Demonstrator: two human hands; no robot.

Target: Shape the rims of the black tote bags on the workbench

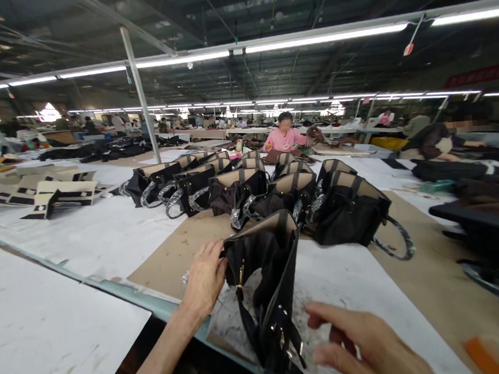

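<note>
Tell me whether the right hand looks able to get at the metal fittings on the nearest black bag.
Likely yes: the right hand hovers open close beside the metal fittings, and nothing visible stands between them.

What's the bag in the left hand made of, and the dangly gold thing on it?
The black bag looks like cloth, maybe nylon: it's mostly dull and droops softly. The dangly gold piece seems polished metal because it glints, though plastic could look similar.

Matt cloth bag [278, 277], metal clip [241, 273]
</note>
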